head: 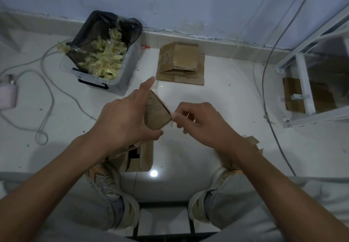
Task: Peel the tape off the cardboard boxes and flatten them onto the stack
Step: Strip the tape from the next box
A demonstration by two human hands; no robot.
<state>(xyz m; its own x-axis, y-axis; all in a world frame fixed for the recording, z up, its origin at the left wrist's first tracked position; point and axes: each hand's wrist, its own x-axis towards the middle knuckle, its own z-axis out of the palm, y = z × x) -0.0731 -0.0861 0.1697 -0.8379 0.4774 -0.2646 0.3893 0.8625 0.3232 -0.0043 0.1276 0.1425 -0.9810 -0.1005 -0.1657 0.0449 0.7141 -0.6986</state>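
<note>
Left hand [120, 117] grips small cardboard box [155, 112] above the floor [217, 98]; right hand [200, 119] pinches tape [172, 118] at its right edge. Flattened stack [181, 62] far centre; bin [102, 53] holding crumpled tape far left.

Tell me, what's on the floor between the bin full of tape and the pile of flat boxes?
Mostly bare white floor, in the head view. A small red scrap lies by the wall between the bin and the flattened stack.

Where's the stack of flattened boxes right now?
The stack of flattened boxes lies on the floor against the far wall, just right of the clear bin of peeled tape, beyond both hands.
</note>
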